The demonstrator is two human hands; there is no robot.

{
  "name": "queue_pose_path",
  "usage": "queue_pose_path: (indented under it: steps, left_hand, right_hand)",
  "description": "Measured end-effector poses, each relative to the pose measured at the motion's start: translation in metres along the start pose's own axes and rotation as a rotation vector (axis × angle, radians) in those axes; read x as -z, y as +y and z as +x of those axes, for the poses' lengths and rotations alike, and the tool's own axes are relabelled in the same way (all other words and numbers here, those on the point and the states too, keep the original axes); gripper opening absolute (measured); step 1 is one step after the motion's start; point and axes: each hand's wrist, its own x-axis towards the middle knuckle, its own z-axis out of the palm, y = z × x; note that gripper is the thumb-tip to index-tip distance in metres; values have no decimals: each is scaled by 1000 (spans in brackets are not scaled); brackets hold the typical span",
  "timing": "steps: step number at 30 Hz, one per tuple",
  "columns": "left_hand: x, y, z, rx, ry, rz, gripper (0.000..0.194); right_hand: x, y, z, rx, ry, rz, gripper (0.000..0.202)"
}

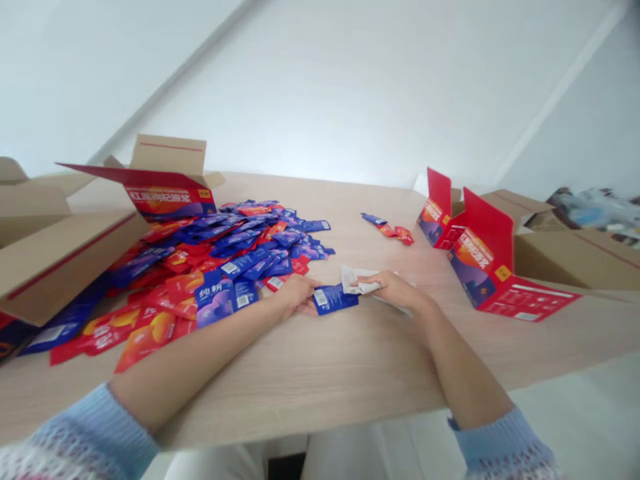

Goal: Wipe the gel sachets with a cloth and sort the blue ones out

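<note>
My left hand (299,295) pinches the left end of a blue sachet (336,299) just above the table, its printed label facing up. In my right hand (393,288) is a folded white tissue (357,280), whose edge touches the right end of that sachet. Left of my left hand spreads a large heap of blue and red sachets (245,240), reaching from the boxes toward the table's front. More white paper shows partly under my right hand.
An open red printed carton (170,197) and an open brown carton (75,260) stand at left. On the right are two open red cartons (473,263). A few loose sachets (387,228) lie toward the back of the wooden table (300,380). Behind is a white wall.
</note>
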Motion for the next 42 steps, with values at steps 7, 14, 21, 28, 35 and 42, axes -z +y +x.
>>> queue_pose_path:
  steps: [7,14,21,28,35,42]
  left_hand:
    - [-2,1,1,-21,23,33,34]
    - [-9,0,-1,-71,150,-56,22]
    - [-9,0,-3,-52,113,-35,17]
    - [-8,5,-4,38,96,20,33]
    - [-4,3,1,26,53,35,36]
    - [-8,4,0,13,90,-6,31]
  right_hand:
    - [-35,-20,18,209,26,-217,45]
    - [-53,-44,24,395,-73,-216,54]
    - [-39,-54,9,320,-181,8,41]
    - [-5,-42,-9,82,-104,-125,33]
    - [-12,-18,2,5,119,-465,47]
    - [-49,-37,24,201,68,-427,59]
